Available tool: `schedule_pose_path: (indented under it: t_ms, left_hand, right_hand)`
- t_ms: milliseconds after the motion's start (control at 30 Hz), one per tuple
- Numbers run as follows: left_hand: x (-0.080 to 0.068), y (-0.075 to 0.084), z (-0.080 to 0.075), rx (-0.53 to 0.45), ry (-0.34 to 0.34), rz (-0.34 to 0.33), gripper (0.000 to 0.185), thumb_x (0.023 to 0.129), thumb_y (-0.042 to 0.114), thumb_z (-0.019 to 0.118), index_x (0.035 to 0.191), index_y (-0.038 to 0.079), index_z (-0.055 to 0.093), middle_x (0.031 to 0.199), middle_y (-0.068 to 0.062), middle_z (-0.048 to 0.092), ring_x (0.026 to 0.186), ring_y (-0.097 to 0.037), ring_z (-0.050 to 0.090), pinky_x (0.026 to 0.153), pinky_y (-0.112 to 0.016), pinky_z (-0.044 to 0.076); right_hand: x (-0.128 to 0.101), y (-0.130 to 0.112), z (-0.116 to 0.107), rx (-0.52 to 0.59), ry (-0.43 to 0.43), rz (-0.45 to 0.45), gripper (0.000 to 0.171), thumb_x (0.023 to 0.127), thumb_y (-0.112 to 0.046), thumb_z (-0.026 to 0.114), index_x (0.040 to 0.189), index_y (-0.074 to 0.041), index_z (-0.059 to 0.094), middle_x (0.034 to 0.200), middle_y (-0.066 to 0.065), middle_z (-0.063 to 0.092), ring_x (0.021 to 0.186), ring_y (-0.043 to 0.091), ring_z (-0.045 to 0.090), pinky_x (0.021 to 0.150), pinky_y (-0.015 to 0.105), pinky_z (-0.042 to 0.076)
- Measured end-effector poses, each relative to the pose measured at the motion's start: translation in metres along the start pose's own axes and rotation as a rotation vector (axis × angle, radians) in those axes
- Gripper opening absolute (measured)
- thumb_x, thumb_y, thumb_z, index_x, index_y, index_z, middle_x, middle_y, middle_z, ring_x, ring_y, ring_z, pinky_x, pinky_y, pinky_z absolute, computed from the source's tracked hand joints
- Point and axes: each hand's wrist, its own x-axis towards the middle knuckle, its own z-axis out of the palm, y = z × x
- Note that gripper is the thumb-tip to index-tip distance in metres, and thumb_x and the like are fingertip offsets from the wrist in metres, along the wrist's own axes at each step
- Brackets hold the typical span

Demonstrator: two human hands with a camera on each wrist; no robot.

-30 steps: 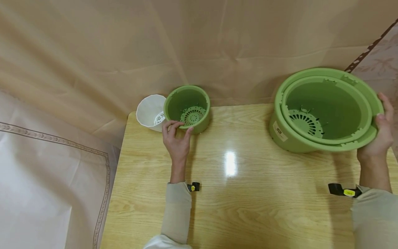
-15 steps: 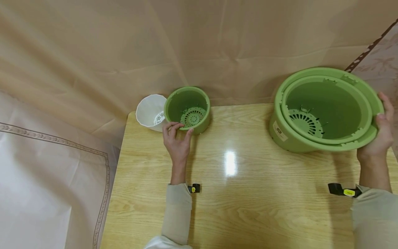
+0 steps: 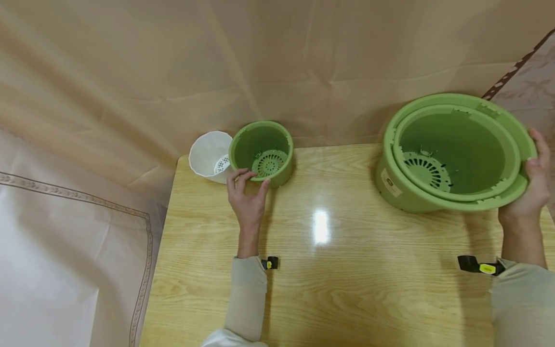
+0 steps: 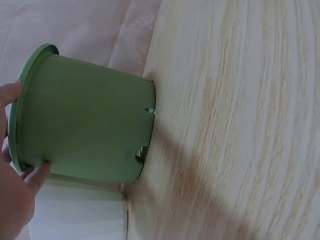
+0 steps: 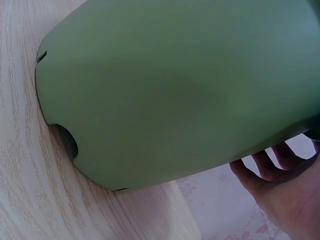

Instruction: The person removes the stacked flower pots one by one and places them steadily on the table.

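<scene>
My left hand (image 3: 246,205) pinches the near rim of a small green plastic flowerpot (image 3: 282,177), its thumb on the rim and fingertips reaching over it. This pot stands upright, and slotted drainage holes show in its floor. In the left wrist view, another fingertip touches the pot's outer wall. At the far right, my right hand (image 3: 525,197) grips the rim of a large green flowerpot (image 3: 409,202) that bears a pale label. Nested inside is a slightly smaller green pot (image 3: 464,154). The right wrist view shows fingers (image 5: 250,177) below the large pot's wall.
Left of the small green pot, and partly hidden by it, stands a white pot (image 3: 204,156) with a perforated floor. All the pots are on a wooden table (image 3: 347,289), along its back edge. A beige cloth (image 3: 282,58) hangs behind them.
The small green pot and my left hand have shifted very slightly toward me. My right hand and the large nested pots look unchanged.
</scene>
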Motion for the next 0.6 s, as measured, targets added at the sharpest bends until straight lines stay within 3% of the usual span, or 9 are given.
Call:
schedule_pose_path:
  t_ms: [133,400,500,600]
  left_hand:
    - [-0.006,-0.007,-0.002,0.028,-0.044,-0.009,0.033,0.073,0.009,0.088,0.101,-0.002,0.073,0.129,-0.019,0.056,0.126,-0.034,0.049,0.11,-0.045,0.038]
    - [-0.014,-0.006,-0.004,0.115,-0.056,0.022,0.035,0.083,0.024,0.08,0.113,0.007,0.072,0.146,-0.011,0.05,0.144,-0.04,0.028,0.117,-0.055,0.022]
    - [-0.015,-0.005,-0.004,0.112,-0.016,0.048,0.032,0.083,0.02,0.08,0.111,0.006,0.072,0.143,-0.012,0.054,0.143,-0.043,0.031,0.116,-0.056,0.023]
    - [-0.013,-0.002,-0.002,0.083,0.071,0.094,0.027,0.08,0.009,0.081,0.104,0.002,0.072,0.133,-0.017,0.061,0.135,-0.046,0.04,0.113,-0.055,0.029]
  right_hand:
    - [0.0,0.0,0.001,-0.054,0.012,-0.015,0.051,0.094,-0.004,0.029,0.142,0.002,0.045,0.143,0.025,0.045,0.121,0.032,0.053,0.093,0.03,0.052]
    - [-0.003,-0.001,0.0,-0.102,-0.002,-0.029,0.051,0.095,-0.008,0.032,0.144,0.0,0.044,0.143,0.024,0.044,0.121,0.032,0.054,0.091,0.03,0.053]
    - [-0.003,0.0,0.001,-0.078,-0.015,-0.025,0.051,0.094,-0.007,0.034,0.144,0.001,0.043,0.142,0.025,0.045,0.117,0.032,0.055,0.089,0.03,0.054]
    - [-0.003,0.001,0.001,-0.064,-0.02,-0.023,0.051,0.094,-0.006,0.034,0.144,0.001,0.043,0.142,0.026,0.045,0.116,0.032,0.056,0.09,0.031,0.054]
